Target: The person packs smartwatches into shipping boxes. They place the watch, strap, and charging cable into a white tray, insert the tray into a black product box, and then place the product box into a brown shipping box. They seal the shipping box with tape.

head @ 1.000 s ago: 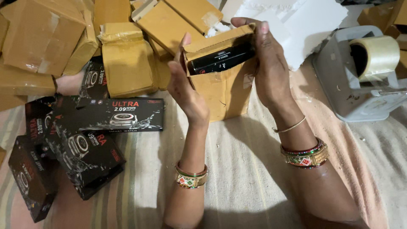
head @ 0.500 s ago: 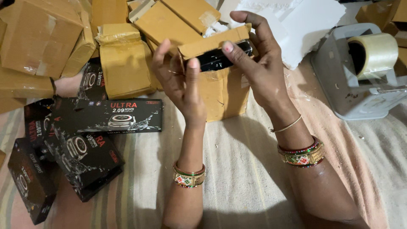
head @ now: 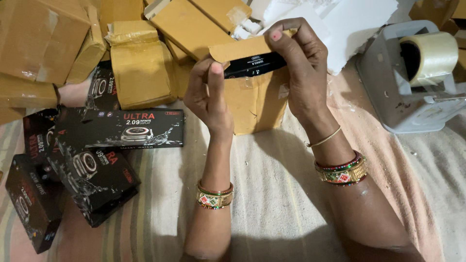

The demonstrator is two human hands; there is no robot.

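Since half a second ago, both hands have been pushing the black box [head: 253, 64] deeper into the brown cardboard carton [head: 252, 99], so less of it is showing above the carton's mouth, and the top flap [head: 240, 48] is now coming down over it.

Across the whole bottom of the view, a striped cloth [head: 272, 194] is covering the bed-like ground on which everything is lying. Along the top edge, a heap of sealed brown cartons [head: 141, 68] is piling up, with white foam sheets [head: 349, 24] just behind the hands. At far right, a grey tape dispenser [head: 407, 97] is sitting with a clear tape roll [head: 432, 56] on it. At left, several black watch boxes [head: 97, 170] are lying scattered, one long box [head: 141, 128] resting across the others.

The carton is standing upright in the middle, between the two hands. The right hand [head: 303, 77] is pinching the flap and the box's end between thumb and fingers. The left hand [head: 208, 97] is bracing the carton's left edge, its thumb pressing up against the flap's corner, fingers curled. Both wrists are wearing coloured bangles [head: 215, 195].
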